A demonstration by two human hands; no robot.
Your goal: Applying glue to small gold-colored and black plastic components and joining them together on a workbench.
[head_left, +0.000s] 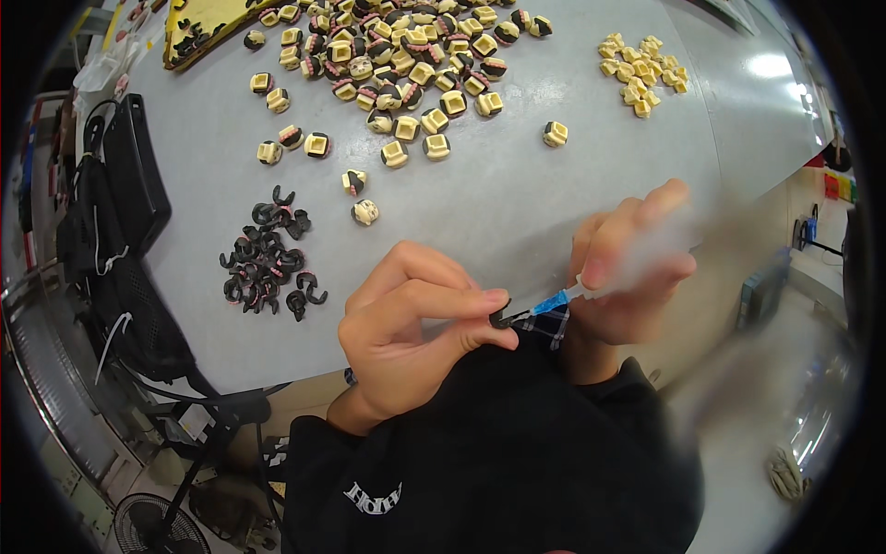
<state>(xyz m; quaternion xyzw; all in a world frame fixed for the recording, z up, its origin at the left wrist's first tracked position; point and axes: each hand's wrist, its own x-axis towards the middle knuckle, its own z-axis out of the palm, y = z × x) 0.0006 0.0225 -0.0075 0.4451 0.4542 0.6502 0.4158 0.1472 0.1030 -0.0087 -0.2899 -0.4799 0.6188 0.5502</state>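
Left hand (401, 319): gripping a small black piece (499, 319) between thumb and forefinger, in front of the torso at the near edge of the gray table (498, 203).
Right hand (609, 295): closed around a translucent dispenser (660, 249), heavily blurred; angled leftward.
Blue tip (551, 303): aimed at the small black piece from the right; cannot tell whether touching or just short.
Slip hazard: may skid off and jab or smear the left thumb; likely cause, a tiny target with skin close on both sides.
Drop hazard: may spring from the pinch if pushed sideways; could fall past the near edge.
Excess hazard: may flood if squeezed too hard while loaded; contents not discernible.
Black curved pieces (247, 251): heaped at left; may scatter if brushed by the left forearm.
Cream-and-black pieces (406, 127): spread across the far side; may roll if bumped during a long reach.
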